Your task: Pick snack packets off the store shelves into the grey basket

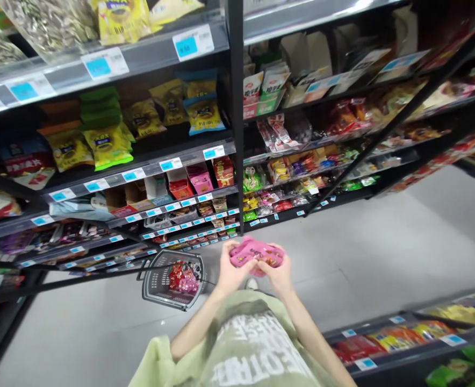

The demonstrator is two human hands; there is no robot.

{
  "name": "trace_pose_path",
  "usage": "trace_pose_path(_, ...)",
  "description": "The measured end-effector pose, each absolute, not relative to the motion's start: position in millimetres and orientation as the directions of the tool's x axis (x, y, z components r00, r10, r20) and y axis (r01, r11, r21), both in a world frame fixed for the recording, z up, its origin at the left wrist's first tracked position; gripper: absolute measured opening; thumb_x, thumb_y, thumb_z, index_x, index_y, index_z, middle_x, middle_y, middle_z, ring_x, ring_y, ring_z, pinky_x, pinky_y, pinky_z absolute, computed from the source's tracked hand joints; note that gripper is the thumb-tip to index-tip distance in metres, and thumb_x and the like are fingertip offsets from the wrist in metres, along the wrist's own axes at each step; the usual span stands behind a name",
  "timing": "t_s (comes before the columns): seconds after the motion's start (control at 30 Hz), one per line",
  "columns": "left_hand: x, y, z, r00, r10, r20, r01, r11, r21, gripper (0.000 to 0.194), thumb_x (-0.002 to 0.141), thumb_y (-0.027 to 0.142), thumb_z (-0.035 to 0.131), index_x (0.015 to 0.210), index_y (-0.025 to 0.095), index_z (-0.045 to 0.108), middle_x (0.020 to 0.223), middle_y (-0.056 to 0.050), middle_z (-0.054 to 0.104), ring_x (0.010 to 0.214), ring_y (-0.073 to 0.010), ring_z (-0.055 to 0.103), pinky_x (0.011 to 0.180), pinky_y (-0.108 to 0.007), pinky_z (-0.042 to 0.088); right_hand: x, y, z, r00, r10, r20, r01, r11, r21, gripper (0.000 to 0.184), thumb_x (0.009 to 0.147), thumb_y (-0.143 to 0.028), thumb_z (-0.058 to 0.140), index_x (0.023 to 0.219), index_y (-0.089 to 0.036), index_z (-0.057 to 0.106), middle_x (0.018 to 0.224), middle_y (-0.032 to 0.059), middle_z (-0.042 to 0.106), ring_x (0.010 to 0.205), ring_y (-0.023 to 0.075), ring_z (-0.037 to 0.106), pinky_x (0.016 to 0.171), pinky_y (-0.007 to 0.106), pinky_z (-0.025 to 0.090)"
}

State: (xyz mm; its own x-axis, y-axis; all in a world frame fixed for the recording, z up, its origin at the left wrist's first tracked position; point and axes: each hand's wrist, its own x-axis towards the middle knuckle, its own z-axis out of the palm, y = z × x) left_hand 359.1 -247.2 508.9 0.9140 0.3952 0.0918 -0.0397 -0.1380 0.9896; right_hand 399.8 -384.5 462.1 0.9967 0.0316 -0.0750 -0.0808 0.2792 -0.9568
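A pink snack packet (253, 250) is held in front of my body between both hands. My left hand (233, 269) grips its left end, thumb pressed on the near side. On the other end, my right hand (276, 271) is closed in the same way, and the two thumbs nearly meet at the packet's lower middle. To the left of my hands, a grey shopping basket (152, 279) stands on the floor. Red and pink packets (185, 277) lie inside it.
Shelves (205, 156) of bagged snacks with blue-and-white price tags run along the front and left. Dark posts (236, 107) divide them. Another snack shelf (398, 330) lies at the lower right. Grey floor (354, 252) stretches between the shelves.
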Motion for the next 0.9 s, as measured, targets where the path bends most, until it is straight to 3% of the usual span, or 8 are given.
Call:
trace_pose_path(0.1,371.5,-218.8,525.2,0.997,0.030,-0.064,0.068,-0.169,0.983,0.072,0.065,0.033,0.085,0.128,0.024,0.051,0.108,-0.008,0.067,0.094,-0.0215,0.068,0.084,-0.033,0.055,406.0,-402.3,468.3,0.992,0.122,0.009,0.008,0.006,-1.000,0.050,0.051,-0.031,0.092,0.097,-0.021,0.073,0.094,0.0082,0.076,0.085,0.0261,0.071,0.084,0.041,0.059)
trace_pose_path(0.2,382.3,-202.1,533.3,0.973,-0.203,-0.108,0.038,-0.319,0.947,0.062,0.060,0.034,0.089,0.116,0.020,0.066,0.105,-0.007,0.071,0.095,-0.0229,0.068,0.086,-0.032,0.054,404.5,-408.0,472.9,0.966,0.253,0.046,0.058,-0.037,-0.998,0.044,0.056,-0.033,0.090,0.096,-0.022,0.076,0.093,0.0080,0.077,0.083,0.0270,0.072,0.084,0.043,0.060)
trace_pose_path(0.27,386.5,-201.2,531.6,0.952,-0.278,-0.131,0.035,-0.323,0.946,0.058,0.058,0.034,0.090,0.110,0.018,0.071,0.105,-0.008,0.073,0.096,-0.0242,0.069,0.087,-0.032,0.053,403.1,-410.4,473.1,0.958,0.282,0.052,0.064,-0.034,-0.997,0.042,0.058,-0.032,0.089,0.096,-0.022,0.076,0.092,0.0078,0.077,0.082,0.0270,0.073,0.083,0.042,0.060)
trace_pose_path(0.4,391.5,-211.4,520.4,0.930,-0.321,-0.178,0.077,-0.304,0.950,0.066,0.056,0.036,0.090,0.116,0.016,0.072,0.102,-0.007,0.076,0.092,-0.0249,0.070,0.084,-0.031,0.055,407.8,-418.7,468.1,0.956,0.294,-0.006,-0.007,0.002,-1.000,0.039,0.056,-0.029,0.090,0.092,-0.021,0.076,0.090,0.0077,0.077,0.081,0.0281,0.074,0.080,0.040,0.062)
trace_pose_path(0.57,399.9,-220.8,520.8,0.914,-0.374,-0.158,0.001,-0.387,0.922,0.056,0.071,0.039,0.080,0.122,0.016,0.070,0.092,-0.004,0.078,0.075,-0.0196,0.069,0.070,-0.026,0.054,425.1,-428.5,465.0,0.953,0.292,-0.085,-0.106,0.057,-0.993,0.042,0.051,-0.025,0.090,0.089,-0.021,0.072,0.091,0.0080,0.078,0.082,0.0296,0.074,0.077,0.038,0.062)
trace_pose_path(0.73,406.9,-231.2,527.3,0.906,-0.422,-0.009,-0.227,-0.504,0.833,0.071,0.072,0.038,0.079,0.139,0.028,0.057,0.116,-0.006,0.074,0.100,-0.0256,0.070,0.092,-0.032,0.051,442.5,-440.0,460.8,0.916,0.399,-0.036,-0.043,0.008,-0.999,0.036,0.055,-0.027,0.090,0.085,-0.020,0.071,0.085,0.0075,0.076,0.077,0.0283,0.073,0.072,0.037,0.062)
trace_pose_path(0.9,420.1,-242.2,521.6,0.901,-0.422,0.102,-0.318,-0.481,0.817,0.057,0.084,0.026,0.064,0.139,0.030,0.055,0.125,-0.007,0.070,0.105,-0.0231,0.070,0.093,-0.030,0.051,454.8,-447.6,442.0,0.946,0.319,0.063,0.062,0.014,-0.998,0.034,0.061,-0.028,0.088,0.089,-0.022,0.072,0.090,0.0079,0.075,0.079,0.0261,0.073,0.075,0.037,0.062)
